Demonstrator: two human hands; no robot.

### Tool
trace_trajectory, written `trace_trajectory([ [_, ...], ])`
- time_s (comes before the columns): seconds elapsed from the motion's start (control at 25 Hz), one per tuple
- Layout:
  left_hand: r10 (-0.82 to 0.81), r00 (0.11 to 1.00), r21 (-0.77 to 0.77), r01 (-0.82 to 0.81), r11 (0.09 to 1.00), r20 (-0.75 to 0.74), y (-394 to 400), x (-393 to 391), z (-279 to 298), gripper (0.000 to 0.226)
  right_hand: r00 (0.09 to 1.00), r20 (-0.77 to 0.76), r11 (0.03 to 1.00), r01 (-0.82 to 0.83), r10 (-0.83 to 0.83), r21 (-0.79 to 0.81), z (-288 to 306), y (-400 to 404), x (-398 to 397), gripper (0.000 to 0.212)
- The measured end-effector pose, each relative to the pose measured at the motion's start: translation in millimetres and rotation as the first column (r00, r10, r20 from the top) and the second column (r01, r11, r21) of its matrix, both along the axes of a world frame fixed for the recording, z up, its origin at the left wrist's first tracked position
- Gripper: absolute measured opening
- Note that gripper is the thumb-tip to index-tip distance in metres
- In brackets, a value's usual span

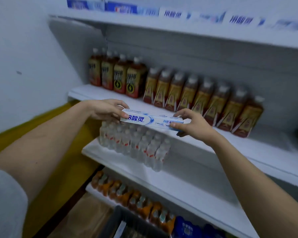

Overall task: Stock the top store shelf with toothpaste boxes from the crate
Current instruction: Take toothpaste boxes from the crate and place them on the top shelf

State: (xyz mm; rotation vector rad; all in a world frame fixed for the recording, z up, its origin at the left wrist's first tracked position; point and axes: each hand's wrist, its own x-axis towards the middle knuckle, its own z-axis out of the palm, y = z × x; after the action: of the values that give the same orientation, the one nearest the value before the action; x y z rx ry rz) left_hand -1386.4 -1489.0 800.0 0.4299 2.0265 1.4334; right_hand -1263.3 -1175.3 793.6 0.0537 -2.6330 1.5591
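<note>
I hold one white and blue toothpaste box level in front of the shelves, at the height of the second shelf. My left hand grips its left end and my right hand grips its right end. Along the top shelf, a row of toothpaste boxes stands, blurred, at the upper edge of the view. A dark crate sits low at the bottom, with a white box showing inside it.
Brown drink bottles fill the second shelf. Clear water bottles stand on the third, orange bottles and blue packs on the lowest. A white wall is at the left, a yellow floor below.
</note>
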Motion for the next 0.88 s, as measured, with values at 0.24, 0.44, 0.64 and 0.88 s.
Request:
trace_trajectory([
  [0.24, 0.05, 0.97, 0.273, 0.017, 0.962, -0.238, 25.3, -11.7, 128.0, 0.092, 0.906, -0.411, 0.989, 0.136, -0.104, 0.05, 123.3, 20.9, -4.5, 0.023],
  [0.44, 0.18, 0.944, 0.557, 0.004, 0.831, -0.275, 45.3, -29.5, 177.5, 0.082, 0.83, -0.548, 0.988, 0.15, -0.105, 0.039, 189.1, 24.1, -1.9, 0.022],
  [0.64, 0.317, 0.889, 0.636, -0.037, 0.77, -0.332, 72.0, -46.8, 212.0, 0.068, 0.769, -0.623, 0.958, 0.265, -0.143, 0.108, 230.2, 30.4, -36.3, 0.019],
  [0.88, 0.389, 0.645, 0.313, -0.236, 0.92, -0.657, 85.9, -80.5, 230.0, 0.063, 0.801, -0.576, 0.896, 0.364, -0.162, 0.255, 251.2, 25.3, -82.5, 0.024],
])
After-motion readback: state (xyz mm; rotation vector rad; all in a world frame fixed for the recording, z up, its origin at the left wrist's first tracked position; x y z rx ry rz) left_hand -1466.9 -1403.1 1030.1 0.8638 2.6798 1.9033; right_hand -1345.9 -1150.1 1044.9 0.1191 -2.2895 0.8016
